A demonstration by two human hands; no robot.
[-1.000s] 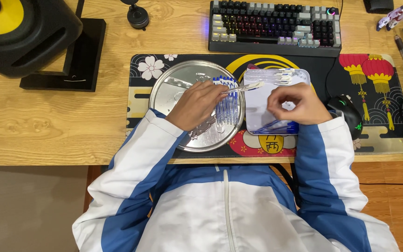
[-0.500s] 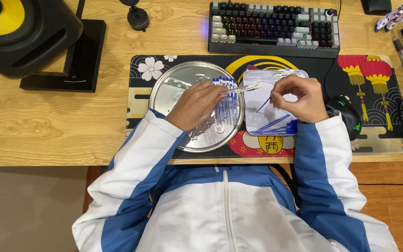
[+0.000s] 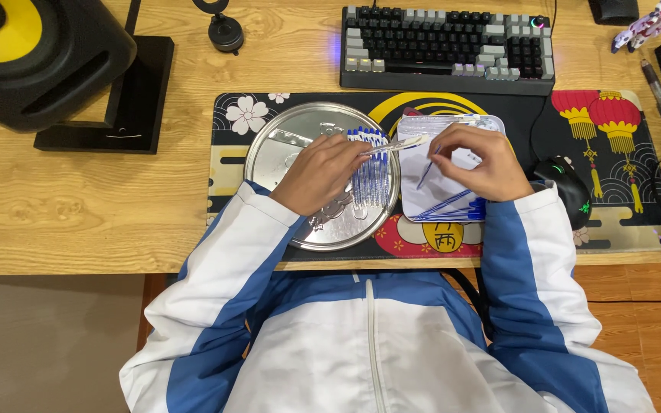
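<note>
i see a wooden worktop carrying a long patterned desk mat, and on the mat sit the two things this work turns on: a round metal tray on the left and a smaller rectangular metal tray on the right. a black keyboard lies beyond them, a black speaker stands at the far left, and a dark mouse rests just beside the right wrist.

on the round tray a row of blue-capped thin tubes lies side by side. a few loose blue-tipped pieces lie at the near edge of the rectangular tray.

my left hand rests over the round tray, fingers closed on a clear thin tube that bridges toward the other tray. my right hand hovers over the rectangular tray, thumb and forefinger pinched on a slim blue-tipped refill hanging tilted from them.

i judge the step in hand to be fitting the refill into the clear tube. the next move calls for lining the thin tip up with the tube's open end, then laying the finished piece in the row.
</note>
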